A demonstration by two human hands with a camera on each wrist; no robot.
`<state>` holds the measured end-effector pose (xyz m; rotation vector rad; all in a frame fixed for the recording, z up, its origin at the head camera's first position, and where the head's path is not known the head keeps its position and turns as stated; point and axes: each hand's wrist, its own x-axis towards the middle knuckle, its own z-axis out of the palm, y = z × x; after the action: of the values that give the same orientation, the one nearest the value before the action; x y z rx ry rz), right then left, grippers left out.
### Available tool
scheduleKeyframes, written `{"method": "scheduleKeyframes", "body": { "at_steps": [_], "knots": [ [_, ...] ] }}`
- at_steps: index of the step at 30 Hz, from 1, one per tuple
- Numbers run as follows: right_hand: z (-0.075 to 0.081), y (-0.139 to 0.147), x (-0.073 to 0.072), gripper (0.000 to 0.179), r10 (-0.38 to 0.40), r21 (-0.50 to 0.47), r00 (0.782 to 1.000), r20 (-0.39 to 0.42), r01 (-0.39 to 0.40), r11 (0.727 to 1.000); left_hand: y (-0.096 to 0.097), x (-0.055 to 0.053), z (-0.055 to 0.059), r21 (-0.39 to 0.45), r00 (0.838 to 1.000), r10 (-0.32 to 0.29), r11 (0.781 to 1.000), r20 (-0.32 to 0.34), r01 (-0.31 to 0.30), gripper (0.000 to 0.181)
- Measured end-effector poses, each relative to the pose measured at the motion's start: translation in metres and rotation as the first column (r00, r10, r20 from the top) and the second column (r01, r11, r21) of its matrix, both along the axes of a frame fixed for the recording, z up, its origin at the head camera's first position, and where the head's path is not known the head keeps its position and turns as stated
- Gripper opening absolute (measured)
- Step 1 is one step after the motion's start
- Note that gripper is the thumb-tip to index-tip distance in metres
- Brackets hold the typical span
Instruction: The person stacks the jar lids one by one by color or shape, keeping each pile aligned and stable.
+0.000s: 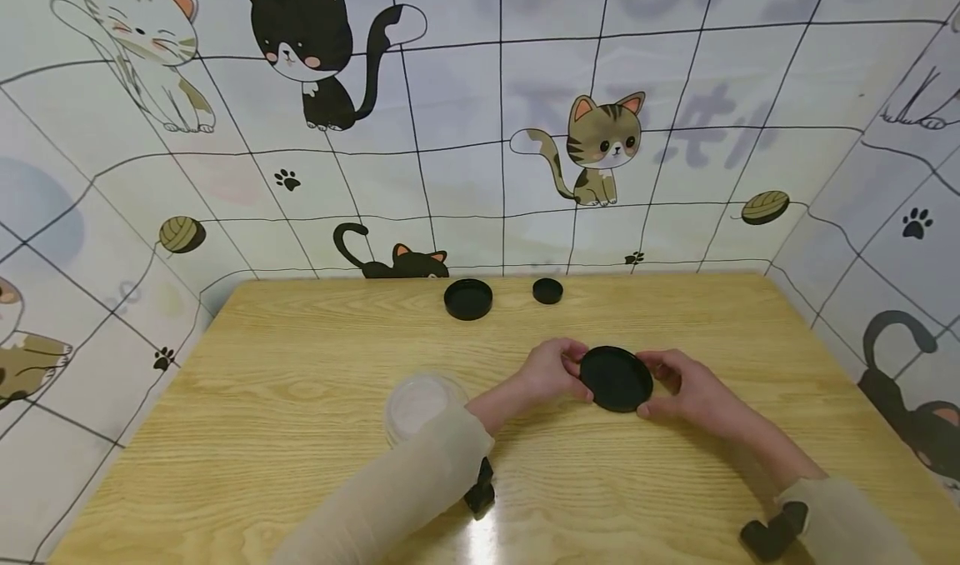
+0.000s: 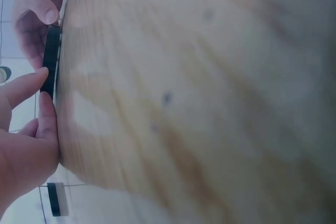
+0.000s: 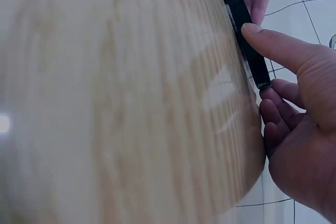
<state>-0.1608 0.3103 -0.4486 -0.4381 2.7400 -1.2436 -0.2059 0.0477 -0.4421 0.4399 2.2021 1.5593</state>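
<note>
A shallow black round dish [image 1: 617, 379] with a thin raised rim is held between both hands, right of the middle of the table. My left hand [image 1: 551, 371] pinches its left edge, thumb on the near side and fingers behind. On the opposite edge, my right hand [image 1: 693, 392] grips with thumb and fingers. Seen edge-on in the left wrist view, the dish [image 2: 51, 59] is low over the wood. The right wrist view shows the right thumb [image 3: 273, 43] against the side wall of the dish [image 3: 249, 35].
Toward the back of the wooden table [image 1: 315, 340] stand a black round dish [image 1: 468, 300] and a smaller one [image 1: 547, 291]. A clear round container [image 1: 420, 402] lies left of the left forearm, partly covered by the sleeve. Cat-patterned cloth [image 1: 465, 182] hangs behind.
</note>
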Motion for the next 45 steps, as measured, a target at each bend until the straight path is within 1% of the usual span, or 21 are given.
{"method": "scheduleKeyframes", "body": {
  "at_steps": [5,9,12,16,19,22,25,26,30,32,38,45],
  "knots": [
    [0.005,-0.004,0.004,0.076,0.008,0.004,1.000,-0.002,-0.008,1.000,-0.003,0.006,0.002,-0.011,1.000,0.007,1.000,-0.006,-0.008,0.064],
    [0.008,-0.009,0.009,0.075,0.018,-0.008,1.000,-0.006,-0.018,1.000,-0.009,0.013,0.002,0.011,1.000,0.009,1.000,0.001,-0.010,0.065],
    [0.010,-0.015,0.013,0.075,0.036,-0.025,0.999,-0.006,-0.036,0.999,-0.015,0.020,0.002,0.023,1.000,0.022,0.999,-0.003,-0.022,0.066],
    [0.012,-0.025,0.018,0.076,0.055,-0.046,0.998,0.022,-0.053,0.998,-0.027,0.031,0.004,0.030,0.999,0.047,0.998,-0.006,-0.047,0.066],
    [0.012,-0.034,0.023,0.076,0.085,-0.086,0.995,0.048,-0.080,0.993,-0.037,0.041,0.005,0.036,0.998,0.064,0.997,-0.006,-0.064,0.065],
    [0.010,-0.042,0.027,0.074,0.140,-0.123,0.989,0.038,-0.134,0.983,-0.046,0.050,0.005,0.030,0.996,0.084,0.996,-0.006,-0.084,0.064],
    [0.009,-0.049,0.029,0.072,0.191,-0.142,0.981,0.019,-0.186,0.972,-0.055,0.056,0.004,0.016,0.995,0.102,0.995,-0.013,-0.101,0.065],
    [0.008,-0.051,0.029,0.072,0.197,-0.145,0.980,0.018,-0.193,0.970,-0.057,0.058,0.004,0.014,0.994,0.108,0.994,-0.008,-0.108,0.066],
    [0.007,-0.056,0.029,0.071,0.206,-0.151,0.978,0.021,-0.200,0.968,-0.063,0.062,0.004,0.012,0.992,0.124,0.992,0.000,-0.124,0.067],
    [0.007,-0.057,0.029,0.071,0.204,-0.146,0.979,0.015,-0.199,0.969,-0.063,0.063,0.004,0.009,0.992,0.123,0.992,-0.003,-0.123,0.067],
    [0.005,-0.060,0.029,0.071,0.191,-0.118,0.982,-0.005,-0.190,0.975,-0.063,0.064,0.004,-0.014,0.993,0.114,0.993,-0.041,-0.114,0.067],
    [0.003,-0.059,0.027,0.072,0.172,-0.094,0.985,0.011,-0.170,0.981,-0.061,0.064,0.002,-0.035,0.990,0.115,0.992,-0.081,-0.118,0.066]
  ]
}}
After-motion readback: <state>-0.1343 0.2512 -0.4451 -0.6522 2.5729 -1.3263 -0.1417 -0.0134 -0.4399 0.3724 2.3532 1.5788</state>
